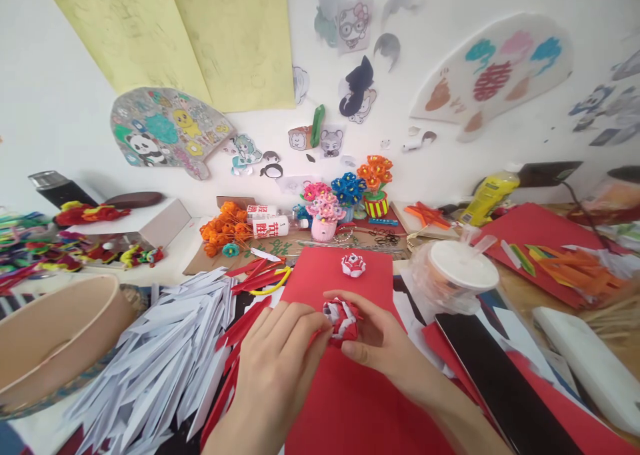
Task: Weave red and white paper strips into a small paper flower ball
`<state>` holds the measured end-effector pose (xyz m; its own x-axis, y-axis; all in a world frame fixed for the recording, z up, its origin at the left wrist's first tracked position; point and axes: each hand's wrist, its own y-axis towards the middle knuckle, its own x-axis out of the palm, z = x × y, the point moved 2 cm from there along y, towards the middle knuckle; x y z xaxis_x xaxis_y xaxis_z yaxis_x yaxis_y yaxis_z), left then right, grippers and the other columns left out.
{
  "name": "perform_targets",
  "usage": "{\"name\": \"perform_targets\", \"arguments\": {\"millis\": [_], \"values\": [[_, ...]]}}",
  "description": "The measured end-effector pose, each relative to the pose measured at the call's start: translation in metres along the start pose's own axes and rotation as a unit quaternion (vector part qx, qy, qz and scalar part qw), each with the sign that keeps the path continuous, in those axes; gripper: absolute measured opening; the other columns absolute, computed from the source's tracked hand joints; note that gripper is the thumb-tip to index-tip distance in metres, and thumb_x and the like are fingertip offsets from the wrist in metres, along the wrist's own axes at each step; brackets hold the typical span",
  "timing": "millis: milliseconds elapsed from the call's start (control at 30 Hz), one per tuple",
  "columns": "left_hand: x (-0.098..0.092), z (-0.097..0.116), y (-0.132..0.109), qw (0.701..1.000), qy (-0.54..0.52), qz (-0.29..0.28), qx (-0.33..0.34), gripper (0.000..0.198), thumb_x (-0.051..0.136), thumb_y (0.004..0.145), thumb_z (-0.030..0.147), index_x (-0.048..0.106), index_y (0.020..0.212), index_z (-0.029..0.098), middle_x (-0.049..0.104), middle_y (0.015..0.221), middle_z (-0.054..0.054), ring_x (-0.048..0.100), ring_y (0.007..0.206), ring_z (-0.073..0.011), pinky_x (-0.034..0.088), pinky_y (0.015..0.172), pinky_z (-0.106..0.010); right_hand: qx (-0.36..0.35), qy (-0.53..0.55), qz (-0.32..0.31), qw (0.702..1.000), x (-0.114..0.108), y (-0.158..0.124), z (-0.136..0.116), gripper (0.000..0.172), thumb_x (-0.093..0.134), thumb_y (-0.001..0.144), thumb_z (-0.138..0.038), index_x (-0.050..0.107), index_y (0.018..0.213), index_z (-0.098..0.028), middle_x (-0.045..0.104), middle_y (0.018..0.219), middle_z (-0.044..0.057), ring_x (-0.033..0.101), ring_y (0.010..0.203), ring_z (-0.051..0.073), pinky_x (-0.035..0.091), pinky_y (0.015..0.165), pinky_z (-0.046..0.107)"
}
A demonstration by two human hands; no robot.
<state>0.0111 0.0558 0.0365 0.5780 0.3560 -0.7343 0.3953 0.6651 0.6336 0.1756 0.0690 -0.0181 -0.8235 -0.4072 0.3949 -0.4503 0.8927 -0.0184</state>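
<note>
Both of my hands meet over a red sheet of paper in the middle of the desk. Between them is a small red-and-white woven paper flower. My left hand pinches its left side with fingers curled. My right hand wraps round its right side, thumb in front. A second, finished red-and-white paper flower lies on the same sheet, farther from me and apart from both hands.
A heap of white folded paper strips and some red strips lie to the left. A beige round tub stands at far left. A lidded plastic cup and a black tablet are on the right. Glue bottles and paper-flower pots line the back.
</note>
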Motion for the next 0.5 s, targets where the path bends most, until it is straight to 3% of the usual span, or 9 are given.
{"name": "perform_targets", "arguments": {"millis": [200, 333, 500], "values": [[-0.0027, 0.0008, -0.0001, 0.999, -0.034, 0.009, 0.011, 0.009, 0.057, 0.090, 0.012, 0.061, 0.090, 0.020, 0.068, 0.079, -0.001, 0.059, 0.067, -0.0140, 0.045, 0.064, -0.027, -0.002, -0.001, 0.008, 1.000, 0.0003, 0.0016, 0.0015, 0.055, 0.080, 0.077, -0.035, 0.058, 0.127, -0.026, 0.066, 0.119, 0.008, 0.062, 0.110, 0.025, 0.049, 0.099, 0.042], [-0.0041, -0.0032, 0.0020, 0.985, -0.146, -0.031, -0.081, 0.009, 0.058, 0.090, 0.015, 0.063, 0.085, 0.020, 0.067, 0.076, 0.001, 0.059, 0.067, -0.0122, 0.046, 0.060, -0.022, 0.000, -0.017, 0.003, 1.000, -0.0001, -0.0002, -0.0011, 0.057, 0.079, 0.078, -0.033, 0.056, 0.129, -0.026, 0.066, 0.121, 0.008, 0.061, 0.113, 0.026, 0.047, 0.100, 0.042], [-0.0021, -0.0068, 0.0034, 0.968, -0.188, -0.082, -0.147, 0.014, 0.057, 0.091, 0.019, 0.063, 0.079, 0.020, 0.065, 0.071, 0.002, 0.053, 0.059, -0.0110, 0.041, 0.053, -0.022, -0.009, -0.027, -0.008, 1.000, -0.0008, -0.0024, -0.0046, 0.055, 0.078, 0.079, -0.030, 0.056, 0.130, -0.028, 0.064, 0.125, 0.006, 0.059, 0.117, 0.024, 0.044, 0.102, 0.039]]}}
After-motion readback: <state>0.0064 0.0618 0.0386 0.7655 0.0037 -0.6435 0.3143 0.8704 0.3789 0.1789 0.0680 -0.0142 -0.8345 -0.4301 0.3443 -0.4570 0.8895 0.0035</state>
